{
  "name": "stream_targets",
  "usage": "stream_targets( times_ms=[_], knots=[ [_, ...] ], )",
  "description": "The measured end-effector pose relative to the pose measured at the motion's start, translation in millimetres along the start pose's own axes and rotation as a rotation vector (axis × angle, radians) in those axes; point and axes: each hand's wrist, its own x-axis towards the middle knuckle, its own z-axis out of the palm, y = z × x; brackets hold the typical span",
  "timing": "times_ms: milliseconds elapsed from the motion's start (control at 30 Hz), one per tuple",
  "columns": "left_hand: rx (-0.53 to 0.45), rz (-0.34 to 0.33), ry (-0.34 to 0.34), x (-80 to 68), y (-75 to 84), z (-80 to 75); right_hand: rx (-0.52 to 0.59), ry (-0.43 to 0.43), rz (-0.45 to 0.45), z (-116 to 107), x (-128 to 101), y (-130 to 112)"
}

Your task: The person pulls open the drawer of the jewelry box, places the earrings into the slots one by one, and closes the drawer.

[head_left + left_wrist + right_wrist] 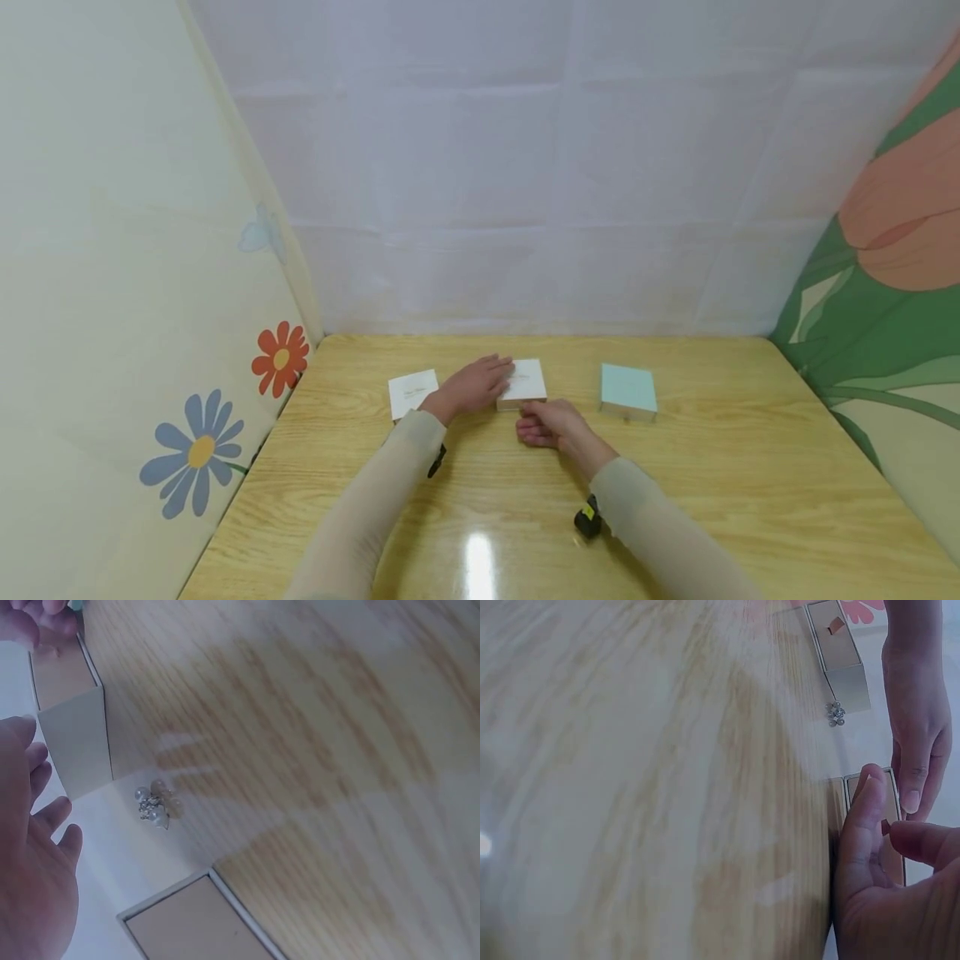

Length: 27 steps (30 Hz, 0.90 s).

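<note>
A pale yellow wood-grain desk carries two white boxes and, to the right, a mint-green box. Beige sleeves cover both arms. The left wall is cream with red and blue flowers; the right wall is green with a pink bloom.

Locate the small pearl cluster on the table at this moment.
In the left wrist view the pearl cluster lies on the table between the two white boxes: the middle box and the left box, beside the left hand.
</note>
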Motion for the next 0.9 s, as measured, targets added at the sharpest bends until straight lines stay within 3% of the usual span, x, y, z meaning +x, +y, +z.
stream_targets(
  times_ms=[333,900],
  knots=[
    [-0.019,-0.011,-0.010,-3.4,2.2,-1.0,0.021,-0.003,-0.009,2.8,2.8,-1.2],
    [0.012,0.031,-0.023,-8.0,5.1,-4.4,0.035,0.046,0.001,4.7,6.8,-0.2]
  ],
)
